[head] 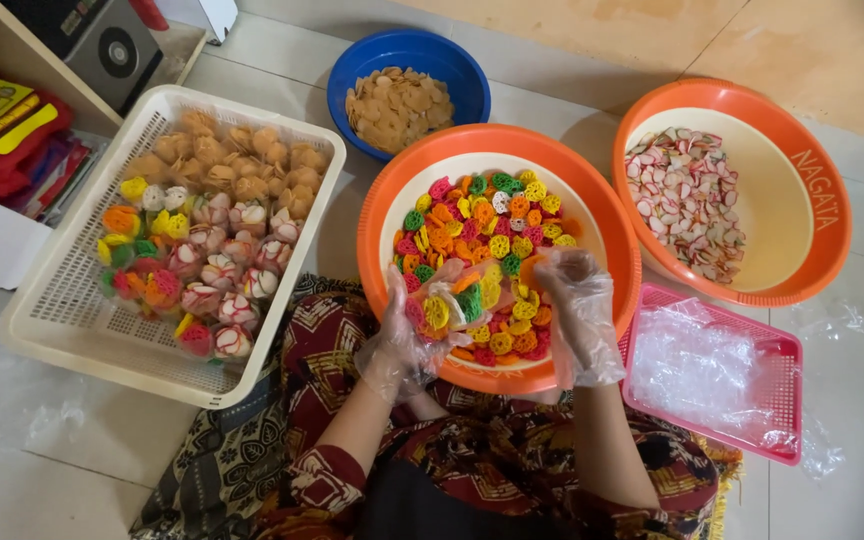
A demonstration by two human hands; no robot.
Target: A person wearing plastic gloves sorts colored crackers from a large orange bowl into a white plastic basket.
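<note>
both hands (492, 320) in orange basin (377, 215), holding crackers (437, 310)

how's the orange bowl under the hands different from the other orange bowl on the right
The orange bowl under the hands holds mixed lattice crackers in yellow, orange, green and pink; the right orange bowl holds flat white pieces with pink edges. The first is heaped across its middle; the second has a thin layer on its left side, with much of the cream inside bare. The gloved left hand and right hand work over the first; nothing touches the second. Both are round, orange-rimmed and cream inside.
</note>
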